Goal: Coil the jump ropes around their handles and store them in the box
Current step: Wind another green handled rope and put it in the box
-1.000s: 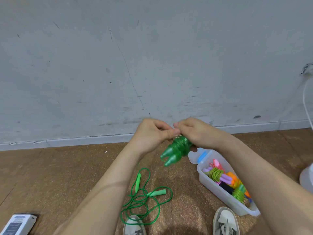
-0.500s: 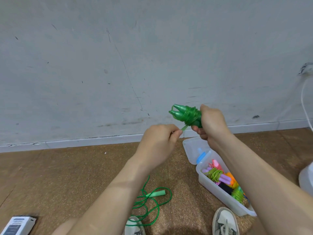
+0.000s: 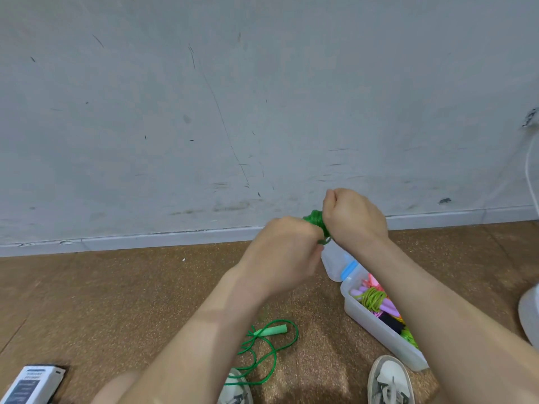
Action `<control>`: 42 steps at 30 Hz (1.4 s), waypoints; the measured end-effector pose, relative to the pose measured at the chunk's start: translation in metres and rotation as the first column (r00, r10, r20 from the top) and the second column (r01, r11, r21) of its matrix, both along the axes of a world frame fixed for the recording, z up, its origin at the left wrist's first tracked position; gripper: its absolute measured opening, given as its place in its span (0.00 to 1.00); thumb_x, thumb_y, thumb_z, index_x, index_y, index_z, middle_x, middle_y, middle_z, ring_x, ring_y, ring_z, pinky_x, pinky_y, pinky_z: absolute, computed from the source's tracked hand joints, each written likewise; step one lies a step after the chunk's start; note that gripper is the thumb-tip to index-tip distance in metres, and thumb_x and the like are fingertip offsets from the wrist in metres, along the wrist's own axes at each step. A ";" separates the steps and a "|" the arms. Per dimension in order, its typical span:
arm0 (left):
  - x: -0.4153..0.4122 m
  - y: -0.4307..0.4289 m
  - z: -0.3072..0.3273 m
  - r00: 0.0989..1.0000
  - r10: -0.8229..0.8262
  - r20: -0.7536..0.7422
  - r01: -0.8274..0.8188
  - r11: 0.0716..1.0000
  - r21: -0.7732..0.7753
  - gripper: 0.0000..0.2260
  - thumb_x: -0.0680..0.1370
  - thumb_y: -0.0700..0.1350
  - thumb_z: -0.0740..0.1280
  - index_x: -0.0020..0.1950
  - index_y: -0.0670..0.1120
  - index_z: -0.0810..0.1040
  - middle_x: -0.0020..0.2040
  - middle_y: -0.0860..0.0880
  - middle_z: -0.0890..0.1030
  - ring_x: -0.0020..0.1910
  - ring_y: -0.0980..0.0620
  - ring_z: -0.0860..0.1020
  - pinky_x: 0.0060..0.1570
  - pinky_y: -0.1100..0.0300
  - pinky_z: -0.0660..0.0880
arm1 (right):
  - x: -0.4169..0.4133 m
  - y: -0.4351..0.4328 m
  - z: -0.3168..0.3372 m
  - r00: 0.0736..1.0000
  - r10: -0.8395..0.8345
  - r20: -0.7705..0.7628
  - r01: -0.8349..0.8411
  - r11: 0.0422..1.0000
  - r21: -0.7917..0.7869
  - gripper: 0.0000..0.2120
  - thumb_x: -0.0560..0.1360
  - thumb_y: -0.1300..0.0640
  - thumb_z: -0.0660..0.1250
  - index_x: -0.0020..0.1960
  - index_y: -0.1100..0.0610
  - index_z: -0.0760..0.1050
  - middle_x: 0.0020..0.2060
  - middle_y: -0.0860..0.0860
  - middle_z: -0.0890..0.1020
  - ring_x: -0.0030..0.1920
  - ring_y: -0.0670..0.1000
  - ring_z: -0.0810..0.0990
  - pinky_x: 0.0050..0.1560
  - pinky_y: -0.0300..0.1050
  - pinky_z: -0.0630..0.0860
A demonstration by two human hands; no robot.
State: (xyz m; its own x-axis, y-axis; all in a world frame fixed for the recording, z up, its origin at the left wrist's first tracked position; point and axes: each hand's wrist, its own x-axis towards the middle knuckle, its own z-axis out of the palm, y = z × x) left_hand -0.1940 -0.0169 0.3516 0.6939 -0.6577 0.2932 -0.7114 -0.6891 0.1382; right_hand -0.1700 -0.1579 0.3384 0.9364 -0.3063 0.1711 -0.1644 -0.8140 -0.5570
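Green bundle (image 3: 315, 221): 1 jump rope wound round its own handles, held in the air between both hands, level with the skirting board, above and left of the box.
Right hand (image 3: 354, 218): fingers wrapped round the right end of the green bundle.
Left hand (image 3: 287, 252): curled tight over the bundle's left end, gripping it; the fingertips are hidden behind the back of the hand.
Change from 0.5 s ago: the hands were apart then, the left hand lower and pinching the rope's tail, with 2 handle tips poking out to the left. Now the left hand has closed in and covers those tips, and the bundle sits a little lower.
Writing: the white packet (image 3: 32, 384) at bottom left has a dark panel with lines of print, too small to read.
Box (image 3: 376, 328): 1, clear plastic, on the floor under the right forearm, with its lid (image 3: 332, 263) at the far end. The coiled ropes inside are yellow-green, purple, pink, black and green. The arm hides part of them, so I cannot count them.
Loose rope (image 3: 272, 349): 1, green, uncoiled on the floor below the left forearm, 1 handle (image 3: 271, 330) showing.
Shoes: 2, white, the left shoe (image 3: 236, 387) and the right shoe (image 3: 389, 380), at the bottom edge.
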 end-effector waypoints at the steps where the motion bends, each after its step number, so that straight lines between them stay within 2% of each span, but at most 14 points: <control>1: 0.005 0.006 0.003 0.999 0.024 -0.027 -0.025 0.999 -0.042 0.09 0.76 0.49 0.62 0.46 0.48 0.81 0.41 0.48 0.82 0.44 0.45 0.78 0.42 0.54 0.72 | 0.000 0.001 0.000 0.998 0.062 -0.029 -0.062 0.998 -0.018 0.20 0.81 0.50 0.50 0.33 0.53 0.64 0.33 0.52 0.74 0.40 0.60 0.74 0.40 0.47 0.68; 6: 0.023 0.034 0.016 0.948 0.171 -0.267 -0.239 0.939 -0.246 0.06 0.71 0.51 0.74 0.42 0.51 0.85 0.35 0.54 0.83 0.37 0.59 0.77 0.39 0.66 0.69 | -0.001 0.003 0.005 0.964 0.235 -0.127 -0.247 0.965 -0.085 0.19 0.80 0.47 0.55 0.34 0.56 0.65 0.30 0.50 0.73 0.37 0.57 0.74 0.36 0.47 0.66; 9: 0.028 0.040 0.011 0.875 0.111 -0.472 -0.300 0.888 -0.348 0.03 0.69 0.47 0.76 0.40 0.50 0.85 0.34 0.56 0.83 0.35 0.64 0.77 0.38 0.73 0.70 | -0.002 0.000 0.009 0.913 0.387 -0.127 -0.364 0.915 0.174 0.19 0.79 0.48 0.59 0.33 0.56 0.65 0.24 0.51 0.71 0.28 0.54 0.74 0.33 0.46 0.68; 11: 0.031 0.042 0.009 0.792 0.001 -0.610 -0.331 0.841 -0.428 0.01 0.70 0.44 0.75 0.39 0.48 0.85 0.33 0.53 0.83 0.33 0.61 0.78 0.38 0.69 0.73 | -0.004 -0.003 0.013 0.876 0.470 -0.104 -0.397 0.827 0.398 0.19 0.80 0.51 0.61 0.32 0.55 0.63 0.23 0.53 0.69 0.23 0.53 0.72 0.28 0.42 0.67; 13: 0.030 0.041 0.007 0.694 -0.121 -0.710 -0.363 0.793 -0.490 0.03 0.72 0.40 0.72 0.38 0.46 0.84 0.27 0.53 0.79 0.26 0.60 0.73 0.30 0.68 0.70 | -0.008 -0.005 0.018 0.856 0.509 -0.092 -0.375 0.733 0.567 0.19 0.80 0.52 0.61 0.33 0.55 0.64 0.23 0.54 0.68 0.20 0.51 0.69 0.22 0.37 0.61; 17: 0.027 0.027 -0.002 0.506 -0.414 -0.757 -0.538 0.535 -0.652 0.11 0.74 0.37 0.67 0.33 0.46 0.82 0.24 0.51 0.75 0.21 0.59 0.65 0.22 0.68 0.60 | -0.013 -0.003 0.022 0.885 0.463 -0.056 -0.244 0.562 0.791 0.16 0.81 0.49 0.60 0.37 0.55 0.71 0.22 0.52 0.71 0.18 0.47 0.66 0.21 0.33 0.55; 20: 0.024 0.016 -0.004 0.526 -0.453 -0.720 -0.572 0.438 -0.694 0.09 0.77 0.32 0.63 0.44 0.45 0.77 0.26 0.49 0.75 0.21 0.57 0.65 0.21 0.67 0.60 | -0.013 -0.003 0.021 0.910 0.414 -0.022 -0.144 0.366 0.919 0.18 0.82 0.49 0.57 0.38 0.58 0.72 0.20 0.53 0.68 0.17 0.45 0.59 0.21 0.31 0.51; 26: 0.020 0.009 -0.006 0.661 -0.341 -0.669 -0.464 0.514 -0.721 0.07 0.78 0.35 0.63 0.47 0.44 0.79 0.34 0.49 0.76 0.27 0.57 0.66 0.28 0.68 0.63 | -0.010 -0.002 0.017 0.957 0.239 -0.167 0.117 0.211 0.970 0.17 0.83 0.48 0.54 0.44 0.58 0.73 0.24 0.55 0.70 0.19 0.45 0.59 0.17 0.32 0.54; 30: 0.019 0.004 -0.010 0.695 -0.292 -0.657 -0.449 0.538 -0.714 0.03 0.77 0.43 0.68 0.44 0.49 0.80 0.35 0.47 0.73 0.27 0.58 0.65 0.29 0.66 0.63 | -0.009 0.004 0.013 0.974 0.140 -0.177 0.134 0.271 0.953 0.17 0.83 0.51 0.52 0.50 0.60 0.74 0.24 0.56 0.73 0.20 0.47 0.64 0.18 0.34 0.61; 32: 0.022 0.007 -0.012 0.702 -0.249 -0.667 -0.483 0.523 -0.703 0.05 0.78 0.43 0.66 0.43 0.47 0.80 0.35 0.46 0.73 0.27 0.57 0.65 0.29 0.65 0.63 | -0.011 0.004 0.016 0.979 0.145 -0.143 0.061 0.460 0.886 0.17 0.82 0.47 0.53 0.50 0.58 0.75 0.29 0.55 0.77 0.24 0.49 0.71 0.23 0.37 0.70; 34: 0.025 0.012 -0.012 0.698 -0.226 -0.679 -0.486 0.547 -0.682 0.06 0.79 0.41 0.65 0.44 0.47 0.79 0.33 0.49 0.74 0.26 0.60 0.67 0.28 0.68 0.63 | -0.014 0.000 0.021 0.970 0.212 -0.116 -0.045 0.631 0.774 0.19 0.80 0.40 0.55 0.51 0.53 0.76 0.40 0.53 0.82 0.35 0.51 0.80 0.37 0.45 0.78; 36: 0.025 0.014 -0.011 0.682 -0.257 -0.685 -0.450 0.591 -0.670 0.07 0.80 0.38 0.63 0.44 0.45 0.79 0.29 0.53 0.74 0.25 0.62 0.68 0.27 0.70 0.64 | -0.018 -0.003 0.025 0.909 0.400 -0.113 -0.173 0.611 0.773 0.20 0.77 0.36 0.57 0.55 0.50 0.77 0.44 0.51 0.83 0.41 0.52 0.82 0.43 0.49 0.79; 38: 0.021 0.013 -0.010 0.660 -0.310 -0.685 -0.432 0.589 -0.683 0.09 0.80 0.35 0.61 0.44 0.44 0.77 0.27 0.56 0.75 0.25 0.63 0.70 0.27 0.72 0.65 | -0.021 0.000 0.024 0.826 0.553 -0.106 -0.253 0.532 0.808 0.18 0.77 0.42 0.63 0.58 0.53 0.76 0.42 0.52 0.83 0.37 0.51 0.80 0.36 0.45 0.77; 42: 0.025 0.013 -0.008 0.675 -0.285 -0.681 -0.411 0.622 -0.667 0.07 0.79 0.35 0.62 0.45 0.44 0.77 0.32 0.47 0.76 0.25 0.61 0.69 0.28 0.70 0.65 | -0.018 -0.002 0.022 0.838 0.546 -0.020 -0.347 0.561 0.751 0.12 0.75 0.53 0.69 0.56 0.57 0.77 0.38 0.52 0.80 0.29 0.46 0.70 0.26 0.38 0.64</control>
State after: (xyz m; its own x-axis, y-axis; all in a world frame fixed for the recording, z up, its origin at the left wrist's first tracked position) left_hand -0.1695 -0.0041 0.3441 0.9180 -0.3927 0.0547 -0.1121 -0.1248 0.9858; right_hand -0.1877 -0.1602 0.3604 0.9630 0.2326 -0.1363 -0.0899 -0.1997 -0.9757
